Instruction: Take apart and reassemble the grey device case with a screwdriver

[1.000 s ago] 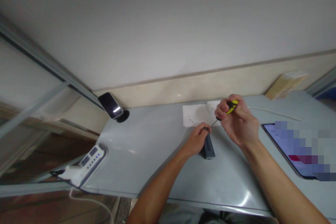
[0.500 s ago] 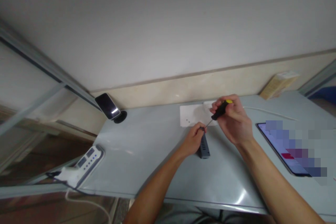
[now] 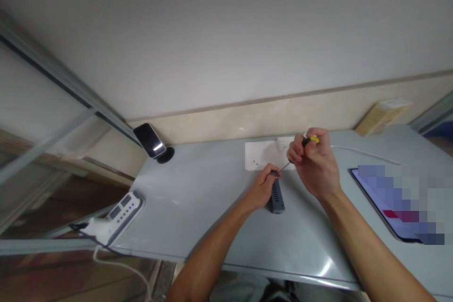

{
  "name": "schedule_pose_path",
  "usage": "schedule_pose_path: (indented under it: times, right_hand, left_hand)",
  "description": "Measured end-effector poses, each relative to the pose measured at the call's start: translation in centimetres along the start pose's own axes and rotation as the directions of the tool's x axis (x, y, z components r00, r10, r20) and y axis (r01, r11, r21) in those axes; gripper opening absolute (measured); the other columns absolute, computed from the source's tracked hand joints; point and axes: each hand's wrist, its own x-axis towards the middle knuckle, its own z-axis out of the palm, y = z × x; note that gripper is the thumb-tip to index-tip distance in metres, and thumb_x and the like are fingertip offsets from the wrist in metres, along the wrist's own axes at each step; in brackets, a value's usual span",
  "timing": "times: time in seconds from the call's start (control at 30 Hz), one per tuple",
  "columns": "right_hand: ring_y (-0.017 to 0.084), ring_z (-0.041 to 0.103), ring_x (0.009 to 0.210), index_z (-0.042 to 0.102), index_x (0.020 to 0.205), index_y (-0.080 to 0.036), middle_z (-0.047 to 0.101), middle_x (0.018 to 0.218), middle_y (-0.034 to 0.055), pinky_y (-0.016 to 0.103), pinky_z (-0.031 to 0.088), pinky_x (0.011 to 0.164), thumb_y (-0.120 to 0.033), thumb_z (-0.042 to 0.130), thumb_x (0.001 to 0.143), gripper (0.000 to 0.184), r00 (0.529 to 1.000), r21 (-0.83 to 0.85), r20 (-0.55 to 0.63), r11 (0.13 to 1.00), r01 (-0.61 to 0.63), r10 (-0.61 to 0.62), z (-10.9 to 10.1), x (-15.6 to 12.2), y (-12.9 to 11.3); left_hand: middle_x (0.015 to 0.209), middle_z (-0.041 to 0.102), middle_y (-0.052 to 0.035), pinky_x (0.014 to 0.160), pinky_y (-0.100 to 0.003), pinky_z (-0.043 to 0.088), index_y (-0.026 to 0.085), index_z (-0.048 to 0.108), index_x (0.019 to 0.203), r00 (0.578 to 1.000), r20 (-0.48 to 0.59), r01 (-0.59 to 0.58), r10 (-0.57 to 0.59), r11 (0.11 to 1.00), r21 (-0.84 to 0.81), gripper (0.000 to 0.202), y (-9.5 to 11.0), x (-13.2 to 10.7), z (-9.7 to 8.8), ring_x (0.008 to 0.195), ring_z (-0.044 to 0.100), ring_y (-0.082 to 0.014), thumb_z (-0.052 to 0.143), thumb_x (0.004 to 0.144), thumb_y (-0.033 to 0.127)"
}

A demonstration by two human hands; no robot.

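A dark grey oblong device [image 3: 277, 197] with a row of slots lies on the pale grey table [image 3: 198, 207]. My left hand [image 3: 262, 191] is closed around its far end and holds it down. My right hand [image 3: 314, 163] is closed on a screwdriver [image 3: 303, 147] with a black and yellow handle. Its thin shaft slants down to the left and its tip meets the device's far end by my left fingers.
A white sheet [image 3: 262, 155] lies behind the hands. A phone [image 3: 150, 140] leans on a stand at the back left. A power strip [image 3: 118, 215] sits on the left edge. A tablet [image 3: 396, 200] lies at the right, a white cable [image 3: 368, 152] and a box [image 3: 382, 115] behind it.
My right hand has turned on the screwdriver handle, so less of the handle shows between the fingers. My left hand stays on the device. The view has shifted slightly.
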Motion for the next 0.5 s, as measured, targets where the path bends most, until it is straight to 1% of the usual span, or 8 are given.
schedule_pose_path:
  times: [0.07, 0.13, 0.2, 0.27, 0.37, 0.43, 0.5]
  right_hand:
    - [0.013, 0.054, 0.067, 0.060, 0.091, -0.029, 0.057, 0.081, -0.0016, 0.029, 0.046, 0.062, -0.045, 0.080, 0.079, 0.028, 1.000, -0.028, -0.007, 1.000, 0.006, -0.006, -0.26, 0.00, 0.01]
    - [0.015, 0.057, 0.074, 0.064, 0.091, -0.026, 0.059, 0.085, 0.0011, 0.032, 0.049, 0.068, -0.050, 0.078, 0.080, 0.029, 1.000, -0.059, -0.005, 0.998, 0.001, -0.002, -0.34, 0.04, 0.00]
    - [0.015, 0.054, 0.069, 0.066, 0.093, -0.026, 0.056, 0.077, 0.0005, 0.032, 0.048, 0.065, -0.051, 0.076, 0.081, 0.030, 1.000, -0.054, 0.006, 0.998, -0.013, 0.014, -0.19, 0.12, 0.00]
    - [0.014, 0.049, 0.062, 0.065, 0.097, -0.028, 0.051, 0.070, -0.0015, 0.030, 0.045, 0.060, -0.050, 0.075, 0.082, 0.029, 1.000, -0.014, -0.002, 1.000, -0.020, 0.020, 0.07, 0.21, 0.01]
    - [0.013, 0.044, 0.058, 0.061, 0.102, -0.032, 0.047, 0.069, -0.0032, 0.027, 0.040, 0.054, -0.052, 0.074, 0.083, 0.031, 0.999, 0.065, -0.044, 0.998, -0.021, 0.024, 0.36, 0.30, -0.02]
    - [0.012, 0.040, 0.055, 0.058, 0.101, -0.033, 0.043, 0.068, -0.0045, 0.025, 0.037, 0.051, -0.053, 0.074, 0.082, 0.032, 0.998, 0.102, -0.049, 0.994, -0.036, 0.041, 0.36, 0.31, -0.11]
    - [0.010, 0.036, 0.052, 0.056, 0.097, -0.032, 0.039, 0.065, -0.0058, 0.023, 0.033, 0.049, -0.047, 0.079, 0.081, 0.032, 0.998, 0.118, -0.035, 0.991, -0.055, 0.060, 0.28, 0.28, -0.24]
  left_hand:
    - [0.086, 0.049, 0.0017, 0.074, -0.023, 0.039, 0.022, 0.049, 0.093, 1.000, 0.002, 0.012, -0.012, 1.000, -0.003, 0.014, 0.13, -0.04, -0.02, 0.078, 0.045, -0.0134, 0.035, 0.092, 0.021]
    - [0.084, 0.048, 0.0019, 0.073, -0.023, 0.039, 0.022, 0.048, 0.092, 0.999, 0.012, 0.034, -0.034, 0.999, 0.002, 0.013, 0.26, -0.07, -0.05, 0.076, 0.045, -0.0135, 0.035, 0.092, 0.020]
    - [0.081, 0.046, 0.0026, 0.070, -0.022, 0.039, 0.022, 0.048, 0.091, 0.999, 0.021, 0.041, -0.041, 0.999, -0.003, 0.013, 0.30, -0.06, -0.06, 0.074, 0.044, -0.0134, 0.035, 0.092, 0.020]
    - [0.079, 0.043, 0.0031, 0.069, -0.022, 0.038, 0.022, 0.048, 0.090, 0.999, 0.027, 0.031, -0.031, 0.999, -0.011, 0.013, 0.20, 0.00, -0.05, 0.072, 0.042, -0.0132, 0.035, 0.092, 0.019]
    - [0.077, 0.042, 0.0035, 0.068, -0.022, 0.037, 0.021, 0.048, 0.089, 1.000, 0.018, 0.018, -0.018, 1.000, -0.012, 0.014, -0.03, 0.13, 0.02, 0.071, 0.041, -0.0129, 0.035, 0.092, 0.018]
    - [0.077, 0.042, 0.0036, 0.068, -0.022, 0.036, 0.021, 0.049, 0.089, 1.000, 0.017, 0.016, -0.016, 1.000, -0.010, 0.014, -0.11, 0.18, 0.05, 0.071, 0.041, -0.0128, 0.035, 0.091, 0.017]
    - [0.077, 0.042, 0.0037, 0.067, -0.022, 0.036, 0.021, 0.049, 0.089, 1.000, 0.022, 0.016, -0.015, 1.000, -0.013, 0.014, -0.08, 0.19, 0.07, 0.070, 0.041, -0.0126, 0.035, 0.091, 0.017]
